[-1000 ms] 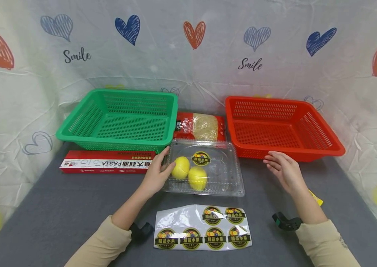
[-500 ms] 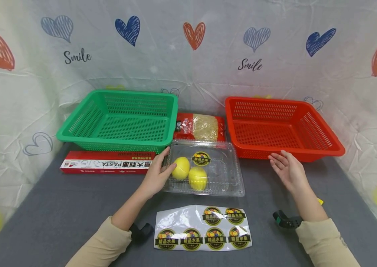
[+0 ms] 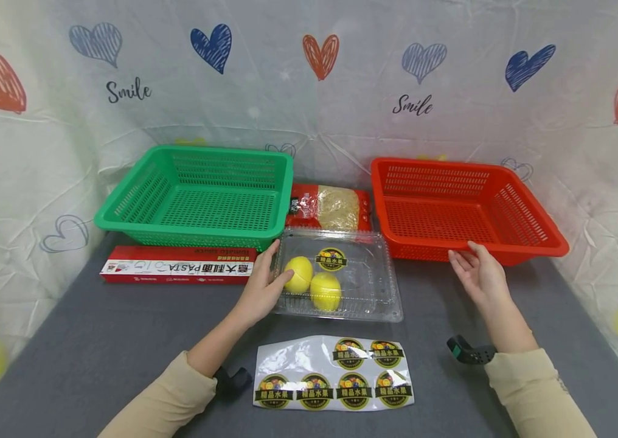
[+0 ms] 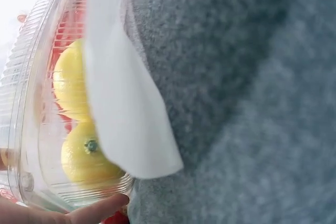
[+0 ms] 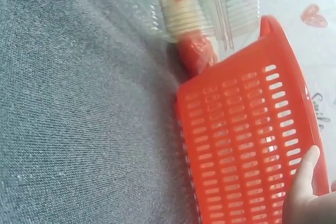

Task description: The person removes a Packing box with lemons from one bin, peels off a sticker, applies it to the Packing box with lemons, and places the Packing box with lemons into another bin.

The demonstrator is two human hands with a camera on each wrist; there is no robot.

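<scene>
A clear plastic container with a round fruit label on its lid holds two yellow lemons. My left hand touches its left side, fingers fairly straight and thumb over the lid. Seen from the left wrist, one finger lies along the end of the container, beside the lemons. My right hand is at the front rim of the red basket. From the right wrist, its thumb presses the slotted outer wall, with part of another finger past the rim.
A green basket stands at the back left, behind a red and white pasta box. Between the baskets lies a red bag of noodles. Nearer on the grey table, a white sheet carries several round labels.
My right hand has moved slightly right and farther up to the red basket's front rim. My left hand stays at the container's left side.
</scene>
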